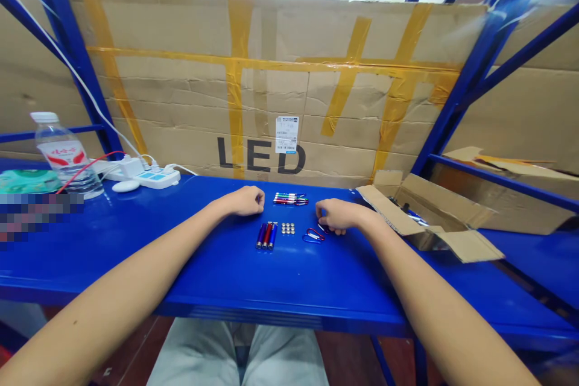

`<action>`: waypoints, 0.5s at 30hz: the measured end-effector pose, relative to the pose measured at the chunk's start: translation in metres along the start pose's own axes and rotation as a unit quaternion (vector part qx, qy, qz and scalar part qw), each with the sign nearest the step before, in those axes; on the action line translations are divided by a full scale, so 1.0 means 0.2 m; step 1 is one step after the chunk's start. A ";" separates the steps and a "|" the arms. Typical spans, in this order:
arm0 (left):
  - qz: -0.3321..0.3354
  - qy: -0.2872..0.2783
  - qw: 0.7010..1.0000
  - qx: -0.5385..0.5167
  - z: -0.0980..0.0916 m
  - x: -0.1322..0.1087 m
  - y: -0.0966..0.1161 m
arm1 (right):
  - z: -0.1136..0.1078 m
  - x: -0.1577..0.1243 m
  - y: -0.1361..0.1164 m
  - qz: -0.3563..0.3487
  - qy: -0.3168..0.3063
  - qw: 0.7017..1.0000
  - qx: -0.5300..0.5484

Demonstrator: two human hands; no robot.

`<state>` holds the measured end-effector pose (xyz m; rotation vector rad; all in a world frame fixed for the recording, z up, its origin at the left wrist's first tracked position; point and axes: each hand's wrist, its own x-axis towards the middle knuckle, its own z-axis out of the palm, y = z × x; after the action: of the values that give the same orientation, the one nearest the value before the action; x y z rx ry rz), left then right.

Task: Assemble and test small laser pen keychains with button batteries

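My left hand (pixel 250 201) rests on the blue table in a loose fist, with nothing visible in it. To its right lies a row of slim, shiny coloured pen-like tubes (pixel 289 199). Nearer to me, three short metal cylinders (pixel 266 235), two blue and one red, lie side by side. Beside them several silver button cells (pixel 288 228) form a small grid. My right hand (pixel 337 215) is curled down at the small carabiners (pixel 313 236), one blue and one red among them. Its fingertips pinch a dark carabiner (pixel 324 228), partly hidden by the fingers.
An open cardboard box (pixel 434 208) with small parts inside stands at the right. A water bottle (pixel 67 157), a power strip (pixel 158 177) and a white oval object (pixel 125 186) are at the left. A large taped cardboard sheet (pixel 190 102) closes off the back.
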<state>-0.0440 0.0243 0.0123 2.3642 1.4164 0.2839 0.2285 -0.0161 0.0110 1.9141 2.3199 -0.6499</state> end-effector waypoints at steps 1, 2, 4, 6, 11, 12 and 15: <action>0.000 -0.005 1.000 -0.002 -0.01 0.00 0.00 | 0.00 0.00 0.00 -0.010 0.003 1.000 -0.003; -0.002 -0.013 1.000 -0.006 -0.01 0.00 0.00 | 0.00 0.01 0.01 -0.019 0.004 1.000 -0.006; -0.006 -0.029 0.999 -0.018 -0.02 0.00 -0.01 | 0.00 0.01 0.01 -0.037 0.004 0.999 -0.007; -0.005 -0.044 0.999 -0.030 -0.02 0.00 -0.01 | 0.01 0.01 0.00 -0.054 0.004 0.999 -0.007; 0.007 -0.074 0.996 -0.055 -0.02 0.02 -0.04 | 0.01 0.02 0.00 -0.088 0.010 0.996 -0.016; 0.012 -0.080 0.995 -0.059 -0.03 0.02 -0.04 | 0.01 0.02 0.00 -0.093 0.011 0.995 -0.018; 0.028 -0.097 0.993 -0.067 -0.03 0.02 -0.04 | 0.01 0.02 0.00 -0.102 0.011 0.994 -0.021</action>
<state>-0.0520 0.0324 0.0148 2.2560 1.2060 0.1545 0.2273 -0.0128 0.0067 1.6879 2.5443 -0.5931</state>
